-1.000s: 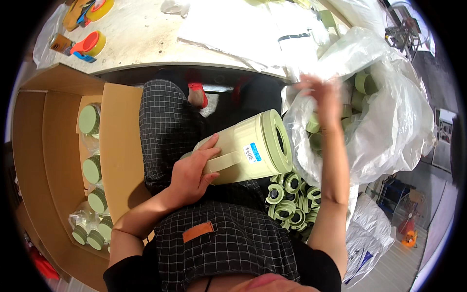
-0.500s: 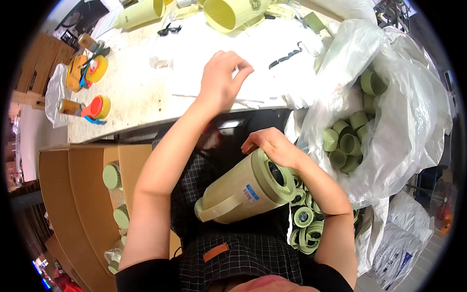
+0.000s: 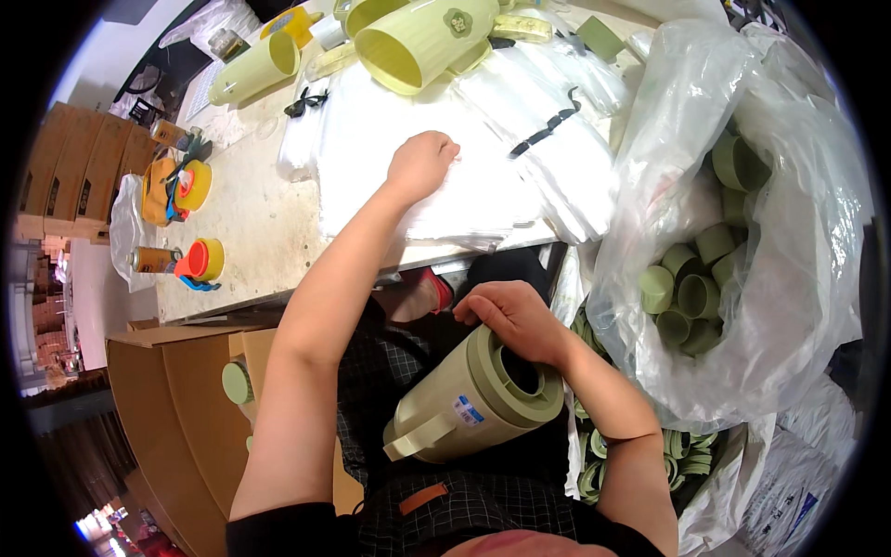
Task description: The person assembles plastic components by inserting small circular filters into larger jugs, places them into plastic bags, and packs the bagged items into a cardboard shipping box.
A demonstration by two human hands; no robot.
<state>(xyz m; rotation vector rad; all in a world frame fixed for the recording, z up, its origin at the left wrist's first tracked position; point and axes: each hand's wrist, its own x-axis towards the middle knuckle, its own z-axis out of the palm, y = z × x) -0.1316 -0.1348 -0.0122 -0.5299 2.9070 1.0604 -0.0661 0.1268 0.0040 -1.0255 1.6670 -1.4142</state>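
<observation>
A pale green jug (image 3: 445, 404) with a side handle and a small blue-and-white label leans across my lap, its round top toward the upper right. My right hand (image 3: 515, 316) lies over the far edge of that top, fingers curled round and thumb bent; the fingertips are partly hidden. On the table, my left hand (image 3: 422, 167) is closed, knuckles up, upon a stack of clear plastic bags (image 3: 371, 121). What its tucked fingers hold, if anything, is hidden.
At the right stands a large clear sack (image 3: 631, 251) of green cups (image 3: 698, 295); green rings (image 3: 687, 455) lie below it. A cardboard box (image 3: 153, 390) is at the left. Tape dispensers (image 3: 200, 260) and more green jug bodies (image 3: 413, 46) sit on the table.
My left hand has come down onto the bags, and its fingers, apart before, are now closed. The jug's top has turned more upward under my right hand. The whole view has shifted slightly.
</observation>
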